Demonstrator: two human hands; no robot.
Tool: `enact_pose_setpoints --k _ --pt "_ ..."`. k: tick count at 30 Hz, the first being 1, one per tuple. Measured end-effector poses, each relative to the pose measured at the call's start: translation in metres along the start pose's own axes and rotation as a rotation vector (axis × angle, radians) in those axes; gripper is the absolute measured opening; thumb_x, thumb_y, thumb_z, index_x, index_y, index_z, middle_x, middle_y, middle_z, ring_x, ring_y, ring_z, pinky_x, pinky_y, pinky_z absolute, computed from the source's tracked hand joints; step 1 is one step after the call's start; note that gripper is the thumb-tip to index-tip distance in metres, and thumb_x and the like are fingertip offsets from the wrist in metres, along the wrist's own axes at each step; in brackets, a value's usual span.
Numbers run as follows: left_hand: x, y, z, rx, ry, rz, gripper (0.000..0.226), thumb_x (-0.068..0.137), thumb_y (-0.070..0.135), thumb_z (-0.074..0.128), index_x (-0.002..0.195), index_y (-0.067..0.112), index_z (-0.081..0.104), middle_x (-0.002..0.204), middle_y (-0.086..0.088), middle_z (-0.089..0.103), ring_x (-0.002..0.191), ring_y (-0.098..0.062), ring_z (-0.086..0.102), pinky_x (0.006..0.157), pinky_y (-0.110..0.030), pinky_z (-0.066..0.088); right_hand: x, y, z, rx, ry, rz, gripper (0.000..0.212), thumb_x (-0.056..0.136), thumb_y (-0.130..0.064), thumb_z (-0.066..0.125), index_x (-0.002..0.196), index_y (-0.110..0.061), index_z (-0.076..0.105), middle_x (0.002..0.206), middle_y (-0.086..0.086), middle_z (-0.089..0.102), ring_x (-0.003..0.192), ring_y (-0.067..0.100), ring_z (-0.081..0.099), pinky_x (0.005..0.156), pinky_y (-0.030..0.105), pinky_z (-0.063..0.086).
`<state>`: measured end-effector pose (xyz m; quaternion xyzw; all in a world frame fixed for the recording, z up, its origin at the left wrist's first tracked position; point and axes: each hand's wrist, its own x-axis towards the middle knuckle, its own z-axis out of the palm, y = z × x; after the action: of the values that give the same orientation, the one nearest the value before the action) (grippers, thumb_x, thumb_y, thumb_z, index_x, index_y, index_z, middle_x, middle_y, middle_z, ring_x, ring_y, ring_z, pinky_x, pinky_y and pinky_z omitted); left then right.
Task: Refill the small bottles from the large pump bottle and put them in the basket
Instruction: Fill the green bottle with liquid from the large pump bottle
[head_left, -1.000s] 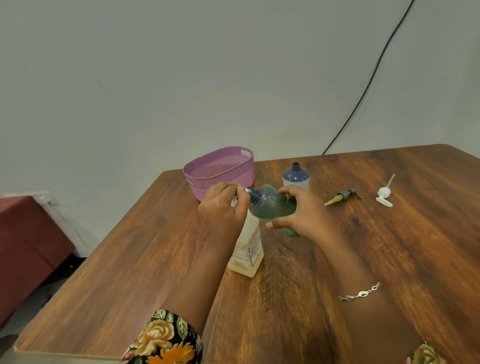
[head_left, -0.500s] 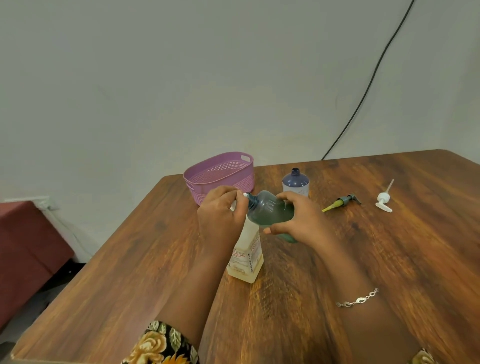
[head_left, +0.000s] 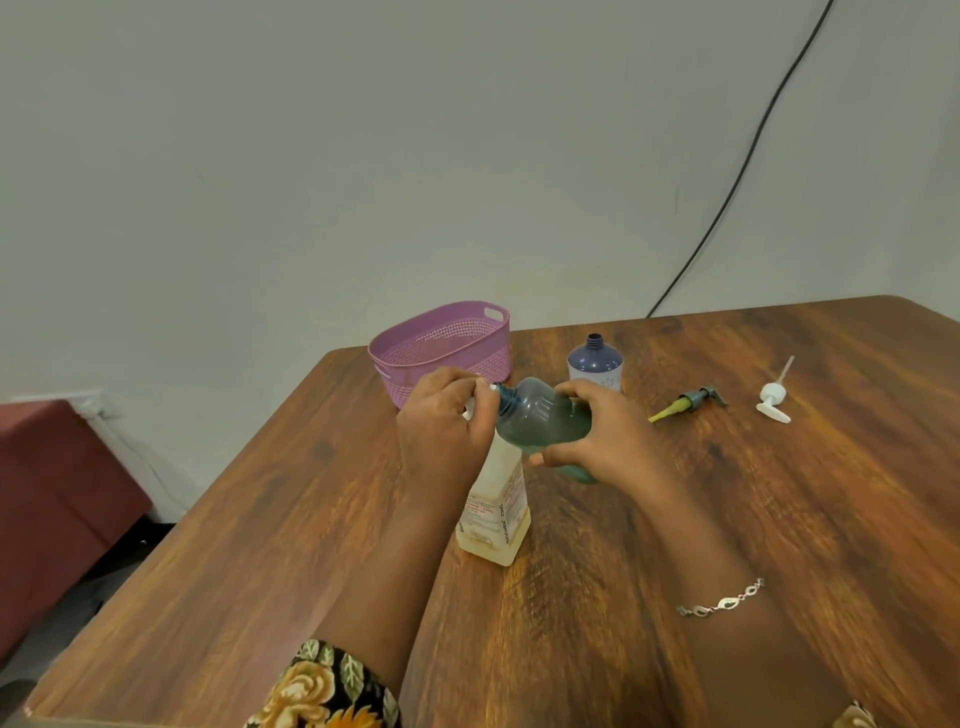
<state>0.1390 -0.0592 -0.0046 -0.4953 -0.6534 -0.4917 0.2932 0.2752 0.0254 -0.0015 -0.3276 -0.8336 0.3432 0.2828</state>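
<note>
Head view, left fingers (head_left: 480, 400): curled down over the white pump head (head_left: 470, 410) of the large bottle, which is mostly hidden beneath them; only small bits of white show.
Left hand (head_left: 444, 421): closed on top of the large bottle (head_left: 496, 512), forearm reaching in from the lower middle, flowered sleeve (head_left: 327, 691) at the bottom edge.
Right fingers (head_left: 576, 389): wrapped over the far side of the green bottle, thumb (head_left: 550, 457) under its near side.
Right hand (head_left: 613, 436): gripping the green bottle (head_left: 540, 421), a silver bracelet (head_left: 722, 603) on the forearm.
Green bottle: held in the air on its side, uncapped neck pointing left and meeting the left fingertips at the pump's spout; dark green liquid lies along its lower side.
Large bottle: standing upright on the table (head_left: 779, 519) under the left hand, clear plastic with a printed label and a shallow layer of yellowish liquid at the bottom.
Blue bottle (head_left: 595, 366): upright and uncapped, just behind the right hand.
Basket (head_left: 441, 348): purple, perforated, at the far left edge of the table, just behind the left hand; whether anything lies in it cannot be told.
Dark pump cap (head_left: 688, 402): lying on its side right of the hands, yellow-green tube pointing toward them.
White pump cap (head_left: 774, 397): lying further right, apart from the dark one.
Cable (head_left: 737, 171): black, running down the wall to the table's far edge.
</note>
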Motion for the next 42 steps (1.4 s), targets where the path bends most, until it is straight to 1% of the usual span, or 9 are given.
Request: enact_pose_setpoints --k 5,9,11,16,21,27,35,38,42 --pt "-0.016 -0.003 0.007 0.009 0.043 0.023 0.028 0.083 0.015 0.051 0.069 0.001 0.071 0.069 -0.006 0.065 0.065 -0.014 0.059 0.058 -0.021 0.044 -0.001 0.003 0.005 -0.003 -0.010 0.009 0.070 0.058 -0.027 0.085 0.120 -0.024 0.052 0.098 -0.011 0.049 0.093 0.009 0.050 0.071 0.023 0.039" --pt "-0.015 -0.004 0.005 -0.032 0.032 0.017 0.029 0.084 0.017 0.051 0.070 0.002 0.071 0.071 -0.004 0.066 0.067 -0.011 0.059 0.061 -0.012 0.041 -0.003 0.002 0.008 0.009 0.000 0.011 0.068 0.058 -0.027 0.085 0.119 -0.023 0.053 0.098 -0.011 0.050 0.090 0.008 0.048 0.070 0.023 0.041" --pt "-0.009 -0.004 0.001 -0.016 0.017 0.003 0.031 0.084 0.020 0.049 0.070 0.004 0.071 0.069 -0.002 0.065 0.065 -0.008 0.055 0.059 -0.009 0.037 -0.002 0.000 0.008 0.016 0.007 0.006 0.068 0.058 -0.028 0.085 0.118 -0.024 0.053 0.100 -0.010 0.052 0.090 0.008 0.048 0.067 0.022 0.040" --pt "0.003 0.003 0.003 0.031 0.024 -0.015 0.035 0.084 0.023 0.047 0.065 0.004 0.070 0.061 -0.001 0.061 0.057 -0.004 0.045 0.054 -0.005 0.033 -0.001 -0.005 0.003 0.000 0.021 0.001 0.070 0.059 -0.028 0.085 0.122 -0.022 0.052 0.100 -0.011 0.049 0.093 0.008 0.048 0.077 0.027 0.042" --pt "-0.010 -0.004 0.007 0.045 0.067 0.042 0.030 0.083 0.017 0.050 0.062 0.003 0.067 0.061 -0.004 0.061 0.055 -0.010 0.051 0.051 -0.016 0.034 -0.004 -0.002 0.007 0.006 0.015 0.019 0.069 0.059 -0.027 0.085 0.120 -0.023 0.053 0.097 -0.012 0.049 0.090 0.008 0.048 0.073 0.026 0.041" --pt "-0.009 -0.005 0.009 0.048 0.046 0.020 0.032 0.083 0.019 0.049 0.063 0.002 0.066 0.060 -0.005 0.060 0.054 -0.010 0.050 0.047 -0.017 0.034 -0.005 0.001 0.008 0.034 0.009 0.043 0.067 0.060 -0.026 0.085 0.118 -0.023 0.053 0.094 -0.012 0.048 0.090 0.009 0.048 0.075 0.027 0.042" --pt "0.000 -0.002 0.009 0.048 0.062 0.014 0.032 0.083 0.018 0.049 0.060 0.003 0.066 0.057 -0.003 0.059 0.052 -0.008 0.047 0.049 -0.009 0.025 -0.005 0.003 0.006 0.057 0.027 0.043 0.067 0.059 -0.026 0.085 0.118 -0.023 0.053 0.094 -0.013 0.048 0.090 0.008 0.048 0.074 0.025 0.041" --pt "-0.004 -0.004 0.013 0.068 0.084 0.030 0.031 0.081 0.015 0.049 0.055 0.003 0.062 0.054 -0.003 0.056 0.052 -0.004 0.040 0.049 -0.004 0.021 -0.005 0.004 0.008 0.052 0.014 0.044 0.067 0.058 -0.026 0.085 0.118 -0.023 0.054 0.093 -0.014 0.048 0.090 0.008 0.048 0.076 0.026 0.044" --pt "-0.008 -0.006 0.013 0.058 0.089 0.039 0.032 0.081 0.016 0.049 0.055 0.002 0.061 0.055 -0.004 0.056 0.054 -0.004 0.039 0.050 -0.003 0.025 -0.004 0.002 0.009 0.042 0.007 0.035 0.066 0.060 -0.026 0.085 0.117 -0.023 0.053 0.094 -0.012 0.048 0.091 0.009 0.048 0.075 0.026 0.042"
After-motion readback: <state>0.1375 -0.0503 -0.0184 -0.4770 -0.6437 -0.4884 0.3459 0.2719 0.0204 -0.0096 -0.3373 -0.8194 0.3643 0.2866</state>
